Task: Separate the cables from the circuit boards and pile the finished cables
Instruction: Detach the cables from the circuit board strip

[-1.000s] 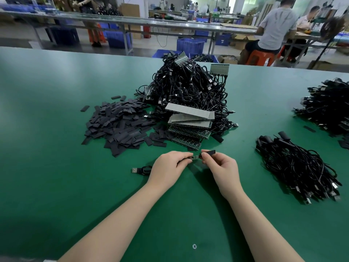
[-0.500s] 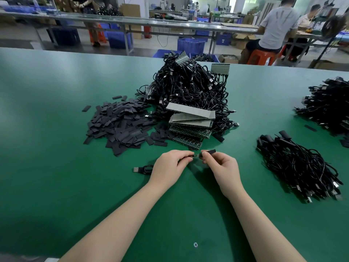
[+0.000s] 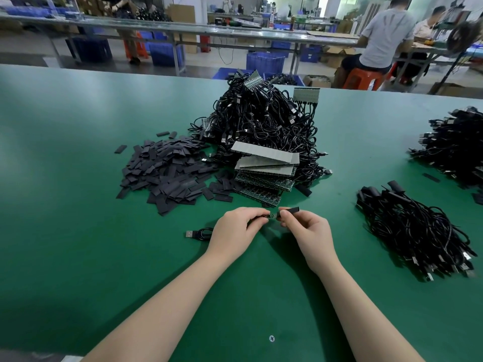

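My left hand [image 3: 236, 229] grips a black cable whose USB plug [image 3: 190, 234] and loop lie on the table to its left. A small board piece [image 3: 273, 216] shows between my fingertips. My right hand [image 3: 307, 232] pinches a black sleeve [image 3: 291, 210] at the end of that piece. Right behind my hands stands a stack of circuit boards [image 3: 264, 176] against a tall heap of black cables [image 3: 261, 121], some still on boards. A pile of finished cables [image 3: 413, 231] lies to the right.
A spread of flat black sleeves [image 3: 167, 173] covers the green table [image 3: 78, 231] left of the boards. Another cable heap [image 3: 457, 147] sits at the far right edge. People sit at benches beyond the table, with blue crates [image 3: 265, 62] on the floor.
Both hands stay together at the same spot; the black sleeve in my right hand has shifted only slightly over the small board piece.
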Demonstrator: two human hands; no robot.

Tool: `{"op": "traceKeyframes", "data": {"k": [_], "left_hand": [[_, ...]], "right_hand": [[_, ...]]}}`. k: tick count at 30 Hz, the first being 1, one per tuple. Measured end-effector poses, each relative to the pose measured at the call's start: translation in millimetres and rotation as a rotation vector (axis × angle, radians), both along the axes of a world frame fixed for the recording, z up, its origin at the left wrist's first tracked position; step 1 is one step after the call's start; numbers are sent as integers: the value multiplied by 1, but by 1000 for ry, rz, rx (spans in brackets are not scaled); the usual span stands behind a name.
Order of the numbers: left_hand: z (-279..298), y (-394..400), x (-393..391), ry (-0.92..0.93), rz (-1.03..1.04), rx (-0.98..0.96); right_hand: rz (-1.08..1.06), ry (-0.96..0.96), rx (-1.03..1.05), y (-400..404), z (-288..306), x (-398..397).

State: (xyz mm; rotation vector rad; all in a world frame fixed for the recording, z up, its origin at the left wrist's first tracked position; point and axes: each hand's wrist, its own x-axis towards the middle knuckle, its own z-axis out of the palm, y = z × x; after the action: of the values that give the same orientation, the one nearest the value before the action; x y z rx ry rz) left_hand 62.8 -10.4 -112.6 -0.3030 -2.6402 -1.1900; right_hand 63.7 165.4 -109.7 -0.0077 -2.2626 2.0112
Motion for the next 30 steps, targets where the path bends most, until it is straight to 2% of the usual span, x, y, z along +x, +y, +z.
{"op": "traceKeyframes", "data": {"k": [30], "left_hand": [[-3,-2,-2,-13,-17,59]], "right_hand": [[22,20,4,-1,0,2]]}}
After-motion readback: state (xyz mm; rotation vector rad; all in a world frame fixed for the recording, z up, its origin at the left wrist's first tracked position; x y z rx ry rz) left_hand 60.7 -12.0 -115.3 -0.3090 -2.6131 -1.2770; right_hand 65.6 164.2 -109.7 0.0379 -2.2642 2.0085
